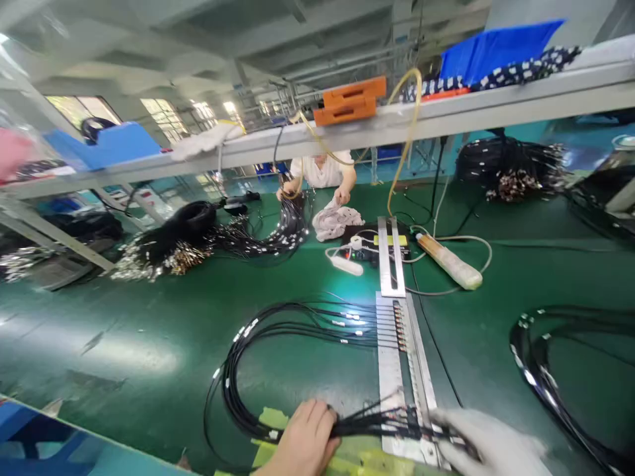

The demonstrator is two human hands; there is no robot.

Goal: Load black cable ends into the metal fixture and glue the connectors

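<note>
My bare left hand (308, 433) is closed around a bundle of thin black cables (233, 370) near the table's front edge. The cables loop left and back, with white labels along them. Several lie side by side in a slotted metal fixture (389, 370), their ends in a row of coppery terminals (399, 324). My right hand (489, 439), in a white glove and smeared by motion, grips the loose cable ends at the fixture's near right; its fingertips are partly unclear. Yellow-green tape (272, 418) lies under the bundle, by my left hand.
Beyond the fixture are a white-wrapped tool (449, 261) with its cord and a power strip (354, 246). More cable bundles lie left (173, 244), right (536, 370) and at the back right (510, 165). A co-worker (322, 173) works opposite. An overhead shelf (278, 142) crosses the view.
</note>
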